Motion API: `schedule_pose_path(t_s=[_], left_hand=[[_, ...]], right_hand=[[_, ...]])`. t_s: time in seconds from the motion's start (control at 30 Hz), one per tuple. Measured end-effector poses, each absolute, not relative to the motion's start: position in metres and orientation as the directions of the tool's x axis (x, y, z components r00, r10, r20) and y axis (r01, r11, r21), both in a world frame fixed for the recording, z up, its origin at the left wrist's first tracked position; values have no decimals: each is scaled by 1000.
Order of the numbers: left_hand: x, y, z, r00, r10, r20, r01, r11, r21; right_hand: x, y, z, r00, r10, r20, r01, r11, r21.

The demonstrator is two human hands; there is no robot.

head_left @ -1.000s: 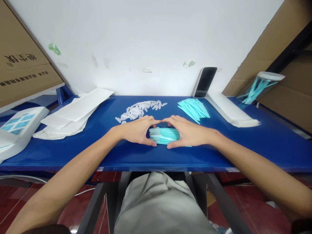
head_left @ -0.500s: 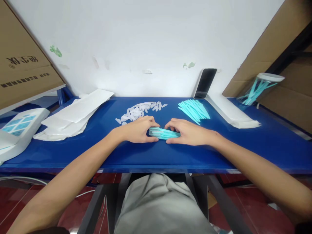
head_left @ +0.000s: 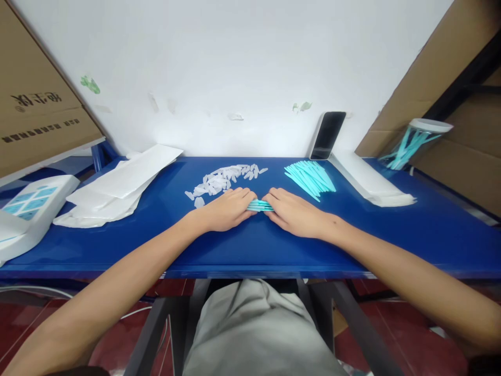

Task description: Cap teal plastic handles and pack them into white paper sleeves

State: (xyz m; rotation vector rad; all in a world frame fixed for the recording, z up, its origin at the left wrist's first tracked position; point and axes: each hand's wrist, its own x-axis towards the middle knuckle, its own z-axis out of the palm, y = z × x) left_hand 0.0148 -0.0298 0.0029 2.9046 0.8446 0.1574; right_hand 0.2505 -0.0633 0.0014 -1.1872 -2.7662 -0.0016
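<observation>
A bundle of thin turquoise sticks (head_left: 260,206) lies crosswise between my hands, just above or on the blue tabletop; I cannot tell which. My left hand (head_left: 230,210) is closed round its left end. Round the right end, my right hand (head_left: 291,211) is closed too, so only a short middle stretch of the sticks shows. Beyond my left hand a loose heap of small whitish translucent caps (head_left: 217,179) is spread out. Behind my right hand lies a fanned pile of similar turquoise sticks (head_left: 311,177).
White paper sleeves (head_left: 117,190) and a white box with blue panels (head_left: 35,209) lie at left. A phone (head_left: 327,136) leans on the wall beside a long white packet (head_left: 371,183). A clear jar of turquoise sticks (head_left: 415,143) lies tilted at right, by cardboard.
My hands have closed in over the two ends of the stick bundle. Less of the bundle shows now, and my right hand has shifted slightly left.
</observation>
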Motion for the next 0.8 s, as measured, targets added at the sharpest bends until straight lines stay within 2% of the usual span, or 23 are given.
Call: schedule_pose_path(t_s=[0.2, 0.4, 0.5, 0.63, 0.7, 0.73, 0.8], left_hand=[[19, -28, 0, 839, 541, 61, 531, -838, 124], [26, -34, 1, 859, 510, 50, 501, -856, 128], [28, -33, -2, 857, 506, 100, 491, -859, 145], [18, -24, 4, 872, 432, 232, 436, -899, 36], [3, -13, 12, 829, 429, 359, 456, -890, 9], [-8, -6, 17, 770, 460, 441, 506, -862, 17], [-37, 12, 25, 564, 558, 609, 669, -741, 59]], right_hand=[[245, -61, 9, -663, 749, 3, 748, 662, 44], [243, -63, 23, -681, 720, -135, 719, 692, 63], [241, -63, 20, -655, 748, -111, 748, 662, 51], [240, -63, 11, -623, 782, 10, 781, 621, 62], [243, -62, 10, -628, 775, 76, 777, 630, -2], [244, -61, 9, -622, 773, 124, 770, 632, -83], [247, -57, 9, -556, 784, 274, 711, 620, -331]])
